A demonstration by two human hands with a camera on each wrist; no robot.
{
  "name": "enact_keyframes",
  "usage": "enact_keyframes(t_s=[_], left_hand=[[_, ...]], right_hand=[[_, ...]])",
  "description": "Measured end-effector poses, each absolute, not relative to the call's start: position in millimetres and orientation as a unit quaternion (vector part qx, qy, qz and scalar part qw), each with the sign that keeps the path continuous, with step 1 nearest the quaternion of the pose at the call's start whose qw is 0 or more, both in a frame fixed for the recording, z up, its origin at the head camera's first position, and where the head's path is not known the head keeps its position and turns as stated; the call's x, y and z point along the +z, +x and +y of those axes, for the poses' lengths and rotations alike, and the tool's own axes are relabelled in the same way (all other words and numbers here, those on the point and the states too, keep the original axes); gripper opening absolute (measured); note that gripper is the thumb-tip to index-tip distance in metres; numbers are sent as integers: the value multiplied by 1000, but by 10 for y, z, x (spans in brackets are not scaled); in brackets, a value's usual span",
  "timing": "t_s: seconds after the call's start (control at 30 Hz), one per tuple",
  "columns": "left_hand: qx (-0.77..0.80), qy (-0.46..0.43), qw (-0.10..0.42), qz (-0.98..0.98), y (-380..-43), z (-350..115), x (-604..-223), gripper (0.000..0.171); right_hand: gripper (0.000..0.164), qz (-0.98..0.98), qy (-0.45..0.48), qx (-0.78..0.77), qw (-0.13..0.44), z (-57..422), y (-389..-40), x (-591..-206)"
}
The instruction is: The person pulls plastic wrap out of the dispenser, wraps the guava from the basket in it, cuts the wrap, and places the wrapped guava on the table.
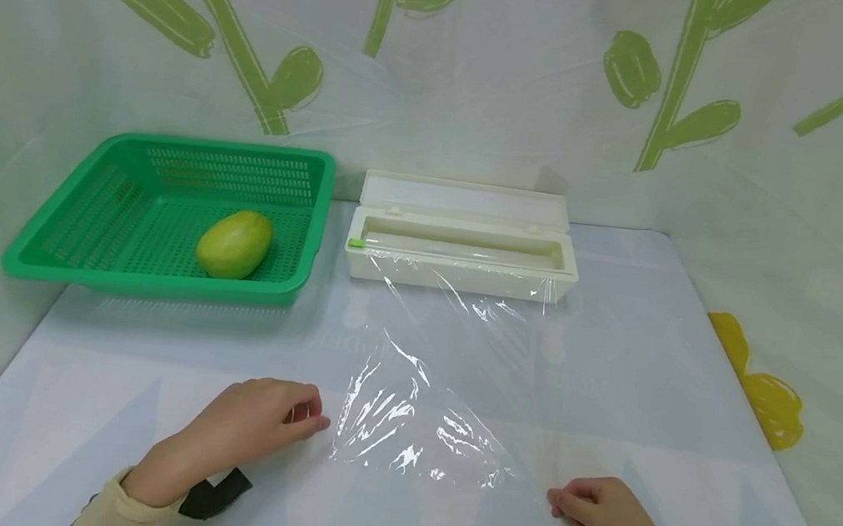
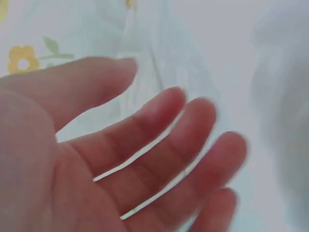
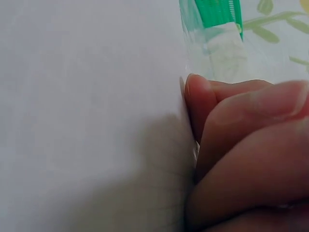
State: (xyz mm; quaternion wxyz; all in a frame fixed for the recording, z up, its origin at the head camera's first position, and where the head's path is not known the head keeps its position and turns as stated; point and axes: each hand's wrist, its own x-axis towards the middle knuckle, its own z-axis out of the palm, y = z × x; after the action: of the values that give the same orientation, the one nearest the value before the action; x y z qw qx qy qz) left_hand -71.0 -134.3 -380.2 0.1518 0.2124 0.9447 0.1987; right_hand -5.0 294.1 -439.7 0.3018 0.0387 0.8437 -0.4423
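Observation:
A sheet of clear plastic wrap [image 1: 408, 412] stretches from a white dispenser box [image 1: 458, 279] toward the front of the table, its surface wrinkled and shiny. My left hand [image 1: 257, 420] is just left of the sheet's front left corner. In the left wrist view the left hand [image 2: 140, 145] holds nothing; its thumb stands apart from loosely bent fingers. At the front right corner, my right hand [image 1: 613, 518] pinches the wrap's edge between thumb and fingertips, low over the table. The right wrist view shows that hand's curled fingers [image 3: 251, 116] at the film's edge.
A green basket [image 1: 164, 282] with a yellow-green oval fruit [image 1: 235, 244] inside stands at the back left. The dispenser's lid [image 1: 465, 198] stands raised at the back, and a roll [image 1: 460, 250] lies inside. Patterned sheeting [image 1: 496, 94] walls the table's back and sides.

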Motion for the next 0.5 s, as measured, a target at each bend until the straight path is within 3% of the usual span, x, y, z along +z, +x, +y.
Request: enact_keyframes(t_s=[0.27, 0.5], left_hand=[[251, 174, 75, 949, -953, -1204, -3682, 11], [323, 146, 27, 935, -1204, -1072, -3679, 33]], right_hand=[[38, 836, 22, -453, 310, 2929, -105, -4420], [38, 829, 34, -466, 307, 2907, -102, -4426]])
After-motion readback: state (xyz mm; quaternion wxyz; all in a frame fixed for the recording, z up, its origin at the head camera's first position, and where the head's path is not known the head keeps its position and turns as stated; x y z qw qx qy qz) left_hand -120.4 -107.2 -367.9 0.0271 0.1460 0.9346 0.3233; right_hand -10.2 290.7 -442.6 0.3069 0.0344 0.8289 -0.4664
